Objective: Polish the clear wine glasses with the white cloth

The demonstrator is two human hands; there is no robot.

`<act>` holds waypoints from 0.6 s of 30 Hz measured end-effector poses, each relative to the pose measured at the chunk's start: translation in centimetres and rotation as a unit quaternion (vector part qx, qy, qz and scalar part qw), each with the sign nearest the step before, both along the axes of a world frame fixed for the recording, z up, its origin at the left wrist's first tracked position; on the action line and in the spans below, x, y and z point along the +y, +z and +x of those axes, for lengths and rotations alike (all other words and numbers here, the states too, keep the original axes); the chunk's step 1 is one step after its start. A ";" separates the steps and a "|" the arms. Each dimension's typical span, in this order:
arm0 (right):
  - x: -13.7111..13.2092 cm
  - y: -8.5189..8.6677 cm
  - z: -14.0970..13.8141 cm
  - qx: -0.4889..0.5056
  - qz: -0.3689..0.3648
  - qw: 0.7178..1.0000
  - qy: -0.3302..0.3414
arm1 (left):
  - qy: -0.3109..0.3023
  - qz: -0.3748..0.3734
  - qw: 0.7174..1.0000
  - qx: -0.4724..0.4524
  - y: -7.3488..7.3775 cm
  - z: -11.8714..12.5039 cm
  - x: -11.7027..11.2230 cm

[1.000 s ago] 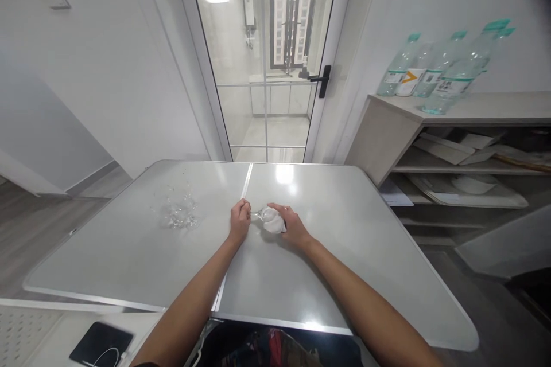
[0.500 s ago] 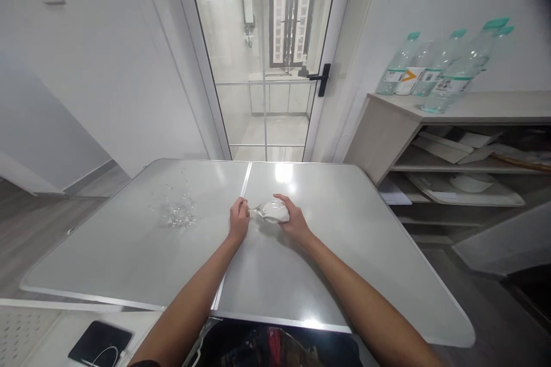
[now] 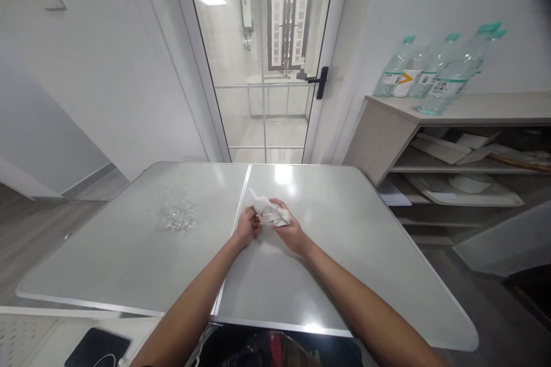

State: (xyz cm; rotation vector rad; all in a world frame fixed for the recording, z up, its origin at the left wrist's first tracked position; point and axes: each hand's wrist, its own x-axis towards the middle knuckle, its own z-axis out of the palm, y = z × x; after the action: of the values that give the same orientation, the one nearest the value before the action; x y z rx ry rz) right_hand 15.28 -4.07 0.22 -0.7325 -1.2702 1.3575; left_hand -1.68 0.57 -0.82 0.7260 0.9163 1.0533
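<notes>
A clear, shiny, glass-like piece (image 3: 269, 217) is between my hands, just above the table. Soft white tissue-like material (image 3: 260, 202) lies against it, and one narrow end of that sticks out to the upper left. My right hand (image 3: 291, 229) is closed around the right side of both, thumb on the far side. My left hand (image 3: 248, 225) has its fingers curled at the left end of the clear piece; its fingertips are partly hidden. A loose cluster of clear, shiny bits (image 3: 178, 215) lies on the left half of the table.
The grey table (image 3: 301, 287) has a metal seam down its middle. A glass door (image 3: 241, 126) stands behind it. To the right, several plastic bottles (image 3: 447, 86) stand on a shelf unit (image 3: 387, 137). A black tablet-like device (image 3: 98, 347) lies at the lower left.
The clear piece has turned, and its narrow neck no longer shows. White material now pokes out to the upper left. My left hand has moved slightly down and to the right.
</notes>
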 end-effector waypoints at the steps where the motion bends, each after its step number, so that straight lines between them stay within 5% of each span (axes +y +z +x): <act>1: -0.2 0.2 -0.1 -0.008 0.007 1.000 0.016 | -0.016 -0.020 1.000 0.000 -0.1 0.1 -0.1; 6: -0.4 1.3 0.9 0.034 0.008 0.999 0.018 | -0.093 -0.100 0.991 -0.013 0.0 -0.2 0.2; 13: -0.5 3.0 0.8 0.218 -0.079 0.970 0.071 | -0.077 -0.114 0.989 -0.053 -0.2 -0.6 0.9; 18: -0.4 3.5 0.7 0.242 -0.120 0.959 0.086 | -0.082 -0.110 0.987 -0.082 -0.1 -1.1 1.1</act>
State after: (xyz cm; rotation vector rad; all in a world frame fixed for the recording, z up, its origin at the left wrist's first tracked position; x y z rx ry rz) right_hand 15.97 -4.52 3.74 -0.4152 -0.8001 1.7258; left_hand -2.81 1.65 -0.92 0.5135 0.8024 0.8370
